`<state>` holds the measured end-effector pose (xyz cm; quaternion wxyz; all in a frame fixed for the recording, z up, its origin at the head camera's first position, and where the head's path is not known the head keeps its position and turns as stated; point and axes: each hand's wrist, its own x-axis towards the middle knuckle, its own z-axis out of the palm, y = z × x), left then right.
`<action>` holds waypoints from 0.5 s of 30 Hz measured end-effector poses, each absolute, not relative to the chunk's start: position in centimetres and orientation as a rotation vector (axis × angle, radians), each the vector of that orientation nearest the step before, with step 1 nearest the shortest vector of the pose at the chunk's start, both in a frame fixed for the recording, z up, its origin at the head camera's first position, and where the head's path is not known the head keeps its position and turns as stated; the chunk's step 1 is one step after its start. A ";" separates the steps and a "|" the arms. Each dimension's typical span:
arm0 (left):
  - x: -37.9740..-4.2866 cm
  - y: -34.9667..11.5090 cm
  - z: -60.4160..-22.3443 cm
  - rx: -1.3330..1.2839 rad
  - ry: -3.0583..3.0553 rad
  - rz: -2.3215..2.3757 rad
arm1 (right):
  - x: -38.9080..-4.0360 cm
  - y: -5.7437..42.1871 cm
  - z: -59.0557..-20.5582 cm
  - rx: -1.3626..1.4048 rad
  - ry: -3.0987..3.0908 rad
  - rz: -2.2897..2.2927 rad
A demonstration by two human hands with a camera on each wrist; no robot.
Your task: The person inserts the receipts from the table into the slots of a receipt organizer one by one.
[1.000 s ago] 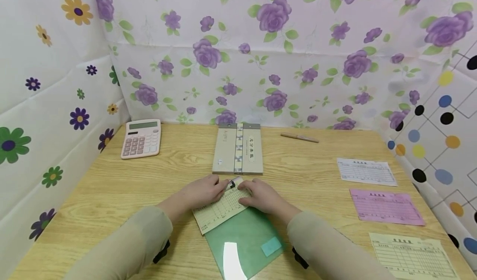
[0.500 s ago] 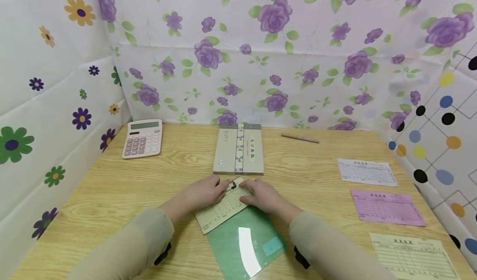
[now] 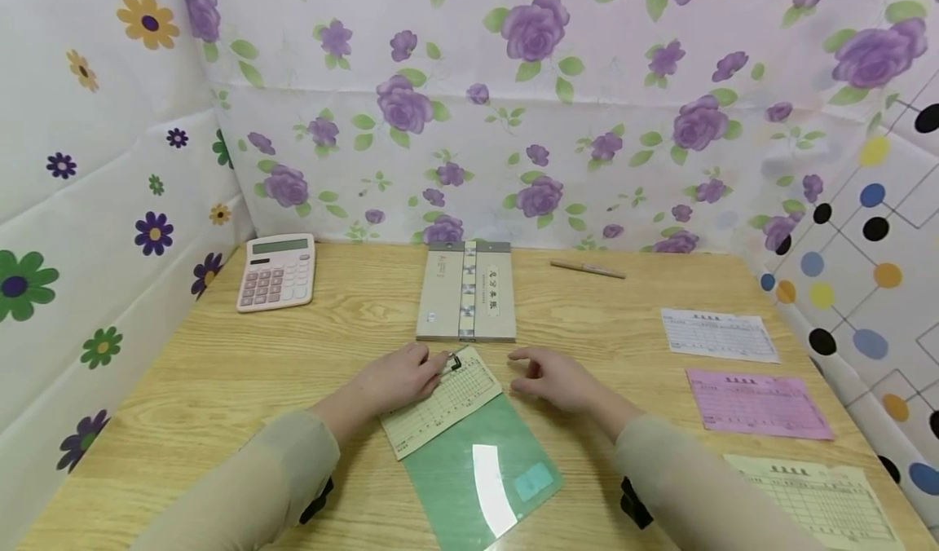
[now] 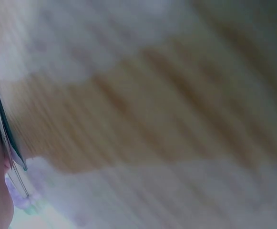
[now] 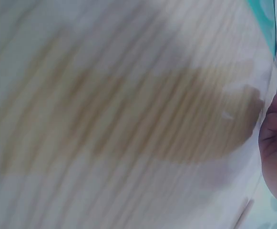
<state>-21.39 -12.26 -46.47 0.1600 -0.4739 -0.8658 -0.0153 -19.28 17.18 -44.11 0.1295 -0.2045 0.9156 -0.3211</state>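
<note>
Yellow slip (image 3: 449, 403) on green board (image 3: 469, 453) is gripped by the left hand (image 3: 396, 381); right hand (image 3: 555, 380) hovers beside, fingertips apart.

The form (image 3: 447, 412) lay on the far part of the board (image 3: 443, 482), on the table (image 3: 352, 290).
The clip (image 3: 456, 363) was at the form's far edge, and the left hand (image 3: 396, 384) was on the left, at the clip. The right hand (image 3: 561, 381) was at the right, apart from the form. Behind lay the book (image 3: 443, 298), between the calculator (image 3: 277, 274) on the left and the pen (image 3: 587, 269) on the right. Along the right side, the middle slip (image 3: 759, 404) lay between the far slip (image 3: 719, 335) and the near slip (image 3: 814, 498).
</note>
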 end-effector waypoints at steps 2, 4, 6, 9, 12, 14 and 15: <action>-21.4 -12.3 -46.5 -1.353 -2.459 -0.051 | -19.3 18.0 -43.9 -0.571 2.661 -0.937; -21.3 -12.4 -46.4 -1.351 -2.469 -0.054 | -19.4 18.9 -43.8 -0.554 2.665 -0.941; -21.3 -12.4 -46.3 -1.349 -2.487 -0.057 | -19.4 19.8 -43.7 -0.532 2.664 -0.958; -21.3 -12.4 -46.3 -1.340 -2.521 -0.060 | -19.4 21.1 -43.7 -0.486 2.657 -0.995; -21.3 -12.4 -46.3 -1.338 -2.523 -0.074 | -19.2 22.5 -43.5 -0.420 2.651 -1.022; -21.2 -12.3 -46.3 -1.338 -2.522 -0.081 | -19.2 23.6 -43.4 -0.378 2.655 -1.032; -21.2 -12.3 -46.2 -1.338 -2.524 -0.087 | -19.1 24.2 -43.3 -0.361 2.651 -1.038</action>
